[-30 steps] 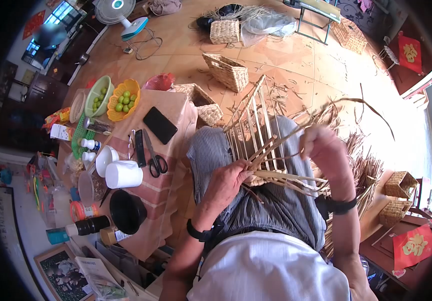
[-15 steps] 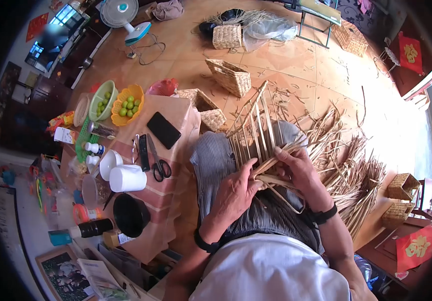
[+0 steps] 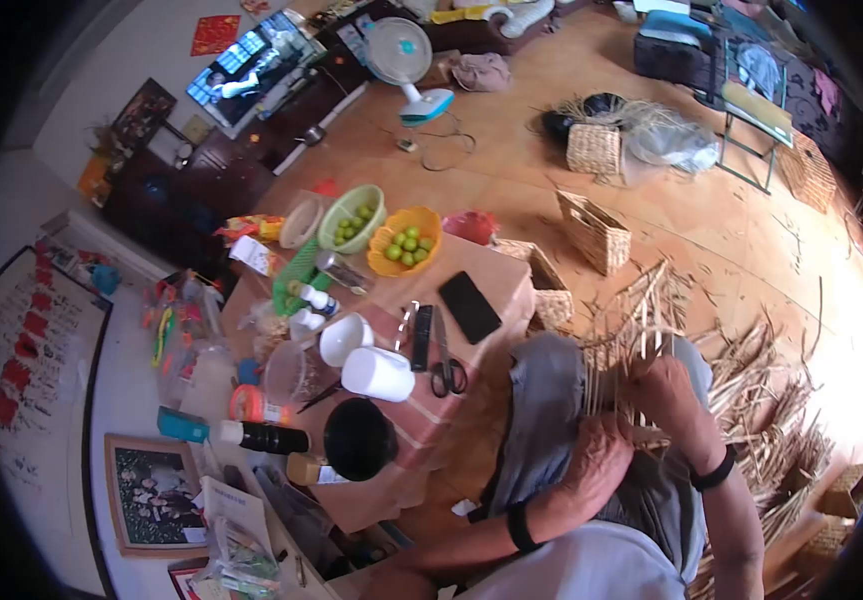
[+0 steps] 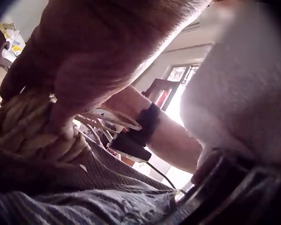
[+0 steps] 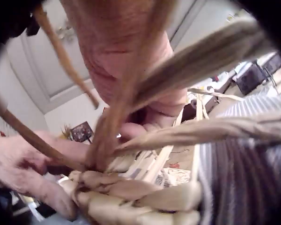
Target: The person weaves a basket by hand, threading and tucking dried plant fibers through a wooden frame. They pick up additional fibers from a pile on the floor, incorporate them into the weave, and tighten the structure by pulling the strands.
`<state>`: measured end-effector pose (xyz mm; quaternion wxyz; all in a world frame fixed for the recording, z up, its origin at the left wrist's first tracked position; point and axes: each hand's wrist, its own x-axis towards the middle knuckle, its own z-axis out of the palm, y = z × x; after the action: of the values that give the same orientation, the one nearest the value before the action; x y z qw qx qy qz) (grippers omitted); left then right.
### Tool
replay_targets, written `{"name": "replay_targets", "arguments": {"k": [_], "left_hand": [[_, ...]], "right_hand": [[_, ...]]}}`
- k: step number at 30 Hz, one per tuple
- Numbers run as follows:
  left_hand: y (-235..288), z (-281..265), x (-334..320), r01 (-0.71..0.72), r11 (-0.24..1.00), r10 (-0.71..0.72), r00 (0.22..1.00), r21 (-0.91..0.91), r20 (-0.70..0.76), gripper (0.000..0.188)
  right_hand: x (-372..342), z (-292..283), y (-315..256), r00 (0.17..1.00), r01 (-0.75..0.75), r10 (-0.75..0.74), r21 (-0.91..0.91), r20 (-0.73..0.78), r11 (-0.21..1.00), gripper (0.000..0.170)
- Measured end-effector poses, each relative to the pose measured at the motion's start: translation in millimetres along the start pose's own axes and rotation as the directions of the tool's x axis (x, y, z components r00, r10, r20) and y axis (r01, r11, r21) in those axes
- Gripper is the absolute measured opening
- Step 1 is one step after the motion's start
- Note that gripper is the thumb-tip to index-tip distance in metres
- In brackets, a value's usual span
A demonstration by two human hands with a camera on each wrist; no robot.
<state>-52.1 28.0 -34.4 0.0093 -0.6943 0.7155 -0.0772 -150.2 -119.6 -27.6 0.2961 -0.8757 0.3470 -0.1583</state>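
A half-woven basket is held over the lap, near the knees, with its pale stakes pointing away from the body; by this position, it seems, the working edge is brought close to both hands. The grey striped trousers lie beneath it, and the legs are probably used as a soft support.

The two hands are placed near each other, but on different parts. By the left hand the woven edge is gripped between thumb and finger, perhaps so that the finished rows are not loosened. The fingers of the right hand are bent beside the loose strip; whether this strip is really pinched cannot be told, because the fingertips are partly covered.

A heap of dried strips is laid on the floor at the right side, presumably because new material can be reached there easily. On the table, at the left, the scissors are set near the edge closest to the person, beside a black phone, likely for quick cutting. An open woven basket is stood farther off on the floor, apart from the work.
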Motion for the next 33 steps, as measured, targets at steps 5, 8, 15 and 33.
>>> {"name": "replay_targets", "arguments": {"k": [5, 8, 15, 33], "left_hand": [[0, 18, -6, -0.036, 0.999, 0.036, 0.999, 0.009, 0.003, 0.013], [-12, 22, -11, -0.034, 0.977, 0.032, 0.999, -0.213, -0.012, 0.015], [-26, 17, -20, -0.103, 0.887, 0.039, 0.988, -0.449, -0.15, 0.049], [-37, 18, -10, 0.248, 0.345, -0.255, 0.953, -0.905, 0.164, 0.024]], "right_hand": [[-14, 12, -21, 0.988, 0.098, -0.117, -0.174, -0.104, 0.98, 0.007], [-17, 10, -27, 0.994, 0.049, -0.057, -0.083, -0.095, 0.995, 0.008], [-42, 3, -23, 0.973, -0.168, 0.224, 0.482, -0.06, 0.86, 0.033], [-73, -33, -6, 0.891, -0.236, 0.449, 0.912, 0.065, 0.337, 0.023]]}}
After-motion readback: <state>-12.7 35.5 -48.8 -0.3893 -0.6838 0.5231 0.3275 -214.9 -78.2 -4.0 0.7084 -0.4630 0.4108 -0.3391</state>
